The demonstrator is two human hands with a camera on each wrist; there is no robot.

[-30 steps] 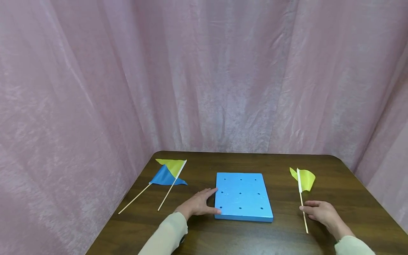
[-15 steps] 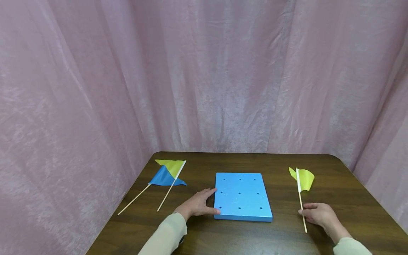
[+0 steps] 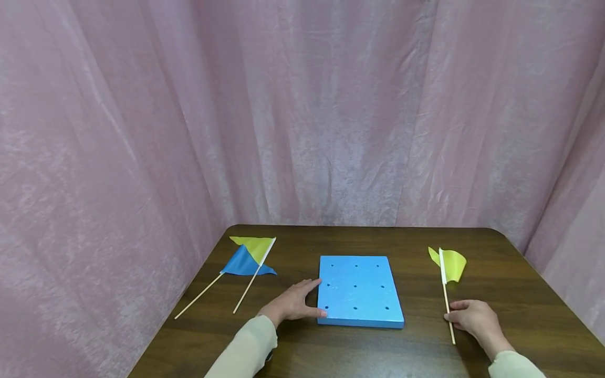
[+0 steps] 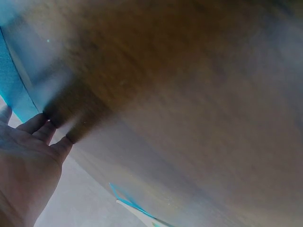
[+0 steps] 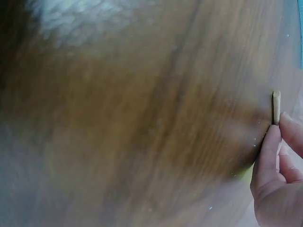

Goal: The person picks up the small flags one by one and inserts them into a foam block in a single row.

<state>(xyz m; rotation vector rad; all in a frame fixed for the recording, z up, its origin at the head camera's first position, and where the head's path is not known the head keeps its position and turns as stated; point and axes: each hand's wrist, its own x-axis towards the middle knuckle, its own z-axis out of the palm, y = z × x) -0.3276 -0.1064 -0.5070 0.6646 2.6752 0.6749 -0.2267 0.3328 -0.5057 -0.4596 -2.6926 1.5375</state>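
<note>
Yellow cloth flag on wooden stick (image 3: 452,266), right of light-blue rectangular board (image 3: 364,294): long axis near-to-far, slight left lean, cloth end pointing away. Counts: two yellow flags, second one (image 3: 259,250) overlapping one blue cloth flag (image 3: 240,262) at left; one board, nine holes (image 3: 355,286). Right hand (image 3: 476,320) pinches stick, thumb against fingers. Left hand (image 3: 293,303) spread, thumb and fingertips touching board's left side.

A rectangular blue nine-holed board (image 3: 361,294) is laid midway across the brown surface (image 3: 302,352); nearer the right edge, a yellow flag (image 3: 455,266) is pinched by its pale stick (image 3: 446,297).
</note>
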